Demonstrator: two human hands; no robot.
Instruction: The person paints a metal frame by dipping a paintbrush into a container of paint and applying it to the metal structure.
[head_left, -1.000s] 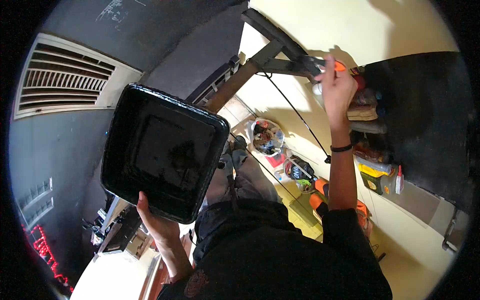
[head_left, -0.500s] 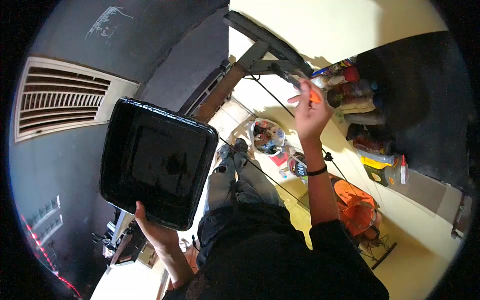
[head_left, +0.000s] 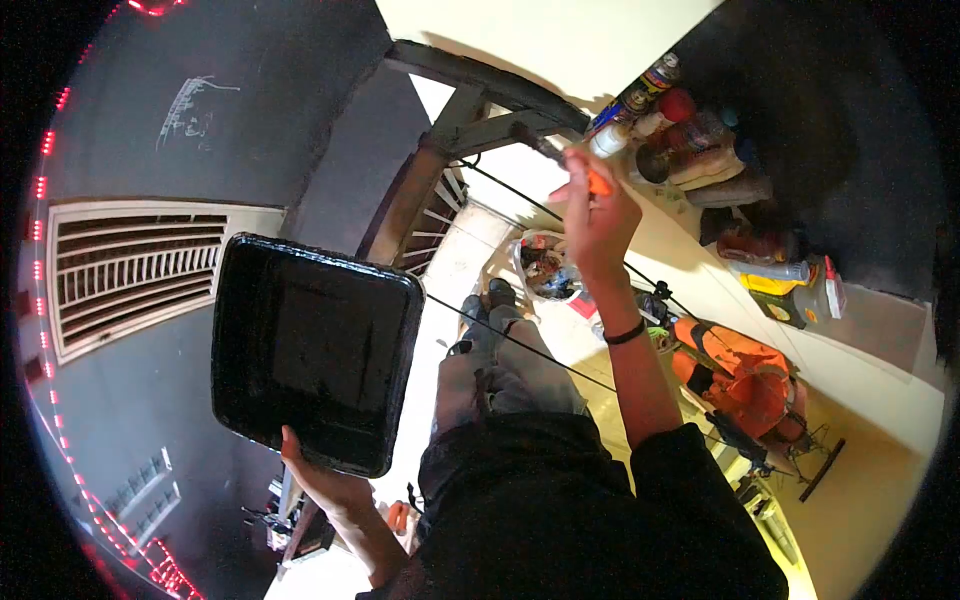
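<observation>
My left hand [head_left: 328,482] grips the lower edge of a black paint tray [head_left: 315,340], thumb over the rim. Dark, wet-looking paint coats the inside of the tray. In my right hand [head_left: 603,225] is a paintbrush [head_left: 548,150] with an orange handle, its dark bristles right at the lower strut of a wooden bracket [head_left: 480,78]. Black paint covers much of the bracket, while the wooden post [head_left: 402,215] below it is partly brown.
Bottles and spray cans [head_left: 690,130] crowd a shelf on the right. A taut black cord [head_left: 520,345] crosses before my legs. On the floor are a bucket of odds and ends [head_left: 548,270] and an orange bag [head_left: 745,385]. A louvred vent [head_left: 140,270] is on the left wall.
The whole view has swung round, bringing more of the red lights into sight on the left. My right hand and the brush have shifted slightly left along the bracket; the tray stays in my left hand.
</observation>
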